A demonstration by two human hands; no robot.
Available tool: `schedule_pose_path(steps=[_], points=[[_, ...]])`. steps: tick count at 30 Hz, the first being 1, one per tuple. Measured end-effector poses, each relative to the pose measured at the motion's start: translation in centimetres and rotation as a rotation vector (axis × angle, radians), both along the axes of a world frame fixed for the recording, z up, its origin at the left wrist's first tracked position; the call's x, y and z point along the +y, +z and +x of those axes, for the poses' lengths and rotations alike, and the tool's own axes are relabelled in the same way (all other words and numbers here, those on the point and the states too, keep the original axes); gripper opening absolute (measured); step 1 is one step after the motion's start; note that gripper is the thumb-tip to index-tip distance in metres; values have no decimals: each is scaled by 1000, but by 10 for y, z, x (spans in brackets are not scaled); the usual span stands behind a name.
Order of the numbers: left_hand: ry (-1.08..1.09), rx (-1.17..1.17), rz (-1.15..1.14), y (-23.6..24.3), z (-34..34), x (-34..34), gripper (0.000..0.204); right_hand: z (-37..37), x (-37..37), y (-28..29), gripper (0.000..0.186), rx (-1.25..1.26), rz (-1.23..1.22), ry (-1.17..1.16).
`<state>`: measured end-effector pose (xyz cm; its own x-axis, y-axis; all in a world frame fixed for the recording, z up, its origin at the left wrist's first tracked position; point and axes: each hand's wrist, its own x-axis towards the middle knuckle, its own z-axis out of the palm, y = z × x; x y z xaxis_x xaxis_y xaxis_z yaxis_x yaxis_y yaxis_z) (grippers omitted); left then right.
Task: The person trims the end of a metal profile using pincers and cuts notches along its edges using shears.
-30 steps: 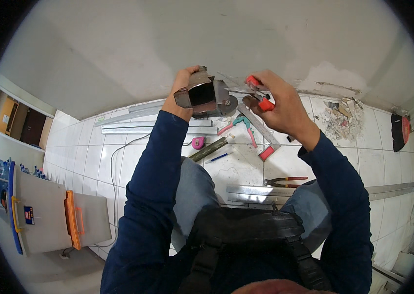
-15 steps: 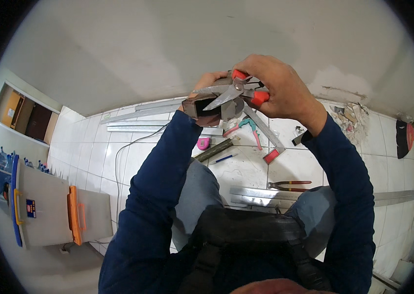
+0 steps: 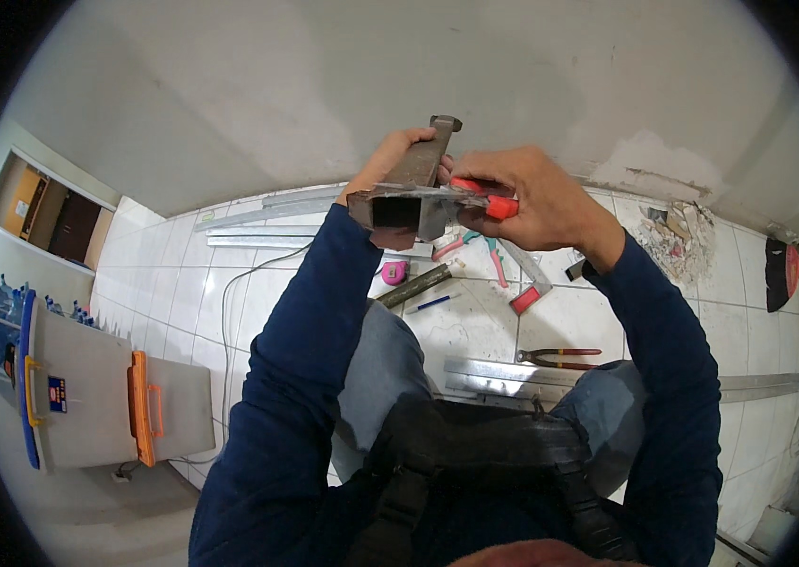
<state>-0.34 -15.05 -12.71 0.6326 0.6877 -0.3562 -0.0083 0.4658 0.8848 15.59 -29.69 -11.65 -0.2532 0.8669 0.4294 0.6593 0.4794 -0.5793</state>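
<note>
L hand (image 3: 392,154) has its grip round the metal tube (image 3: 421,163), above the tiled floor (image 3: 465,333) w/ open end twd wearer, prob. for steadiness & access, & R hand (image 3: 548,194) clasps red-handled snips (image 3: 503,207), blades at that end.

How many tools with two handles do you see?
3: the red-handled snips in the right hand, the pink-and-teal tool on the floor, and the pincers near the right knee. More may be hidden.
</note>
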Motion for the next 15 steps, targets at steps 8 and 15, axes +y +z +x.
schedule_pose_path(steps=[8, 15], points=[[-115, -1, -199, -24, -7, 48, 35, -4, 1, -8, 41, 11, -34, -9], [30, 34, -58, -14, -7, 25, 36, -11, -1, -14, 35, -55, 227, -140]])
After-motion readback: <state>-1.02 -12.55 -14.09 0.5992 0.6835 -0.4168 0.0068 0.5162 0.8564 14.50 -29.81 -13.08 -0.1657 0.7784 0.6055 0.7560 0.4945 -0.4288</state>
